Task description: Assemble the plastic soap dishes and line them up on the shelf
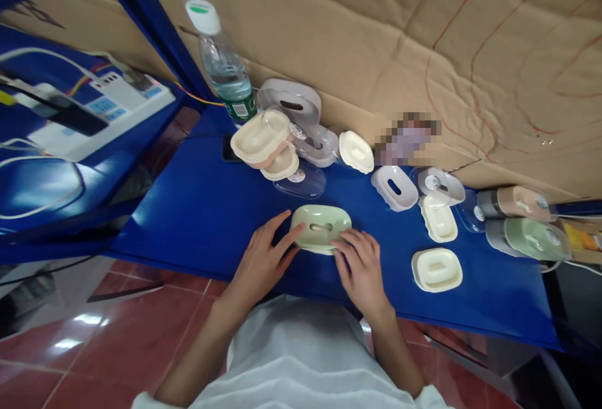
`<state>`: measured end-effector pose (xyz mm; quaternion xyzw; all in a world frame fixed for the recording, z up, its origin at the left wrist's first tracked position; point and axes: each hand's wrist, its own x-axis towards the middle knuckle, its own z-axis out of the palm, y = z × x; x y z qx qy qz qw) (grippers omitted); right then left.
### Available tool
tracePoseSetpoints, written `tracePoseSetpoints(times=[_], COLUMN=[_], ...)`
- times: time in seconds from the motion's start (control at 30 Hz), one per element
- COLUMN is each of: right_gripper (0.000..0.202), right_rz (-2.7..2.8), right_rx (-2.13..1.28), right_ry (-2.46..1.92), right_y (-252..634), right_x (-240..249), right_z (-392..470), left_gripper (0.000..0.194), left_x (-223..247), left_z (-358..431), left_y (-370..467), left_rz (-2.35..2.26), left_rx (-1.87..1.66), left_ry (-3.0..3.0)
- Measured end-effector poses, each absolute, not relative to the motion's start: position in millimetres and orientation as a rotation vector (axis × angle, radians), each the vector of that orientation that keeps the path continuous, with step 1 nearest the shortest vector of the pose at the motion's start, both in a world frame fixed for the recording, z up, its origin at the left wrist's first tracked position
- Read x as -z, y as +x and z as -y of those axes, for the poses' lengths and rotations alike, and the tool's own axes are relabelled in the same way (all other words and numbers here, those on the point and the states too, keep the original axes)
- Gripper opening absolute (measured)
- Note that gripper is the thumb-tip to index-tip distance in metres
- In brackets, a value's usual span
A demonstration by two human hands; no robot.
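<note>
A pale green oval dish (322, 216) with a slot in its middle lies on the blue table near the front edge. At its left end is my left hand (268, 252), fingers spread, with fingertips at the rim. My right hand (361, 265) touches the right end and front rim, its fingers bent and slightly apart. Neither hand is wrapped round the dish. To the right sits a cream dish (437, 270). Behind it are another cream dish (440, 219) and a light grey slotted dish (395, 188).
Stacked cream dishes (261, 138) and grey dishes stand behind, beside a water bottle (228, 76). Covered green (536, 238) and pink (524, 202) dishes are at the right. A cardboard sheet (357, 32) rises behind the table (188, 208). Left is a power strip (103, 111).
</note>
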<state>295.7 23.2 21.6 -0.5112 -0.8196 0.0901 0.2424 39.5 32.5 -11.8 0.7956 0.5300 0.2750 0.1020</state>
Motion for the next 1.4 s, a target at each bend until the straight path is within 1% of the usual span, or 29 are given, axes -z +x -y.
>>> tracePoseSetpoints(times=[0.07, 0.17, 0.33, 0.47, 0.57, 0.63, 0.77, 0.87, 1.0, 1.1, 1.23, 1.3, 1.4], right_gripper=[0.021, 0.016, 0.023, 0.030, 0.027, 0.026, 0.033, 0.034, 0.036, 0.046, 0.073, 0.077, 0.075], right_rz=[2.245, 2.264, 2.320, 2.313, 2.294, 2.246, 2.110, 2.052, 2.019, 2.052, 1.988, 2.021, 2.197], right_rx=[-0.240, -0.229, -0.240, -0.228, -0.246, -0.246, -0.281, -0.294, -0.222, -0.297, -0.383, -0.389, -0.435], right_ry=[-1.428, -1.432, -1.402, -1.426, -1.455, -1.518, -1.674, -1.703, -1.665, -1.614, -1.560, -1.519, -1.433], right_y=[286.9, 279.6, 287.6, 312.6, 338.5, 357.3, 388.1, 394.6, 376.9, 355.8, 338.5, 336.2, 336.5], right_x=[-12.7, -1.3, 0.6, -4.9, -5.7, -4.8, -1.9, 1.4, 5.6, 5.0, -1.6, -5.1, -6.6], right_z=[-16.6, -10.2, -5.5, -0.6, 4.4, 8.1, 12.8, 9.0, -2.0, -7.1, -13.4, -18.8, -26.5], left_gripper=[0.046, 0.043, 0.042, 0.049, 0.051, 0.048, 0.042, 0.051, 0.060, 0.065, 0.063, 0.064, 0.069], left_x=[12.0, 12.9, 6.0, -1.4, -2.2, -1.2, 3.2, 8.6, 6.3, -4.6, -12.8, -12.5, -9.8], left_z=[-34.9, -31.9, -35.8, -72.3, -96.2, -96.9, -69.6, -50.7, -42.1, -42.1, -49.9, -55.5, -60.4], left_y=[35.3, 31.3, 25.5, 24.7, 31.1, 36.6, 38.8, 31.9, 29.5, 43.4, 71.7, 81.1, 83.7], left_rz=[-1.503, -1.461, -1.401, -1.467, -1.580, -1.585, -1.507, -1.513, -1.633, -1.590, -1.397, -1.323, -1.256], left_rx=[-0.808, -0.814, -0.816, -0.752, -0.618, -0.566, -0.592, -0.645, -0.807, -0.923, -0.815, -0.743, -0.699], left_ry=[2.379, 2.376, 2.312, 2.370, 2.467, 2.523, 2.540, 2.422, 2.195, 2.089, 2.300, 2.363, 2.385])
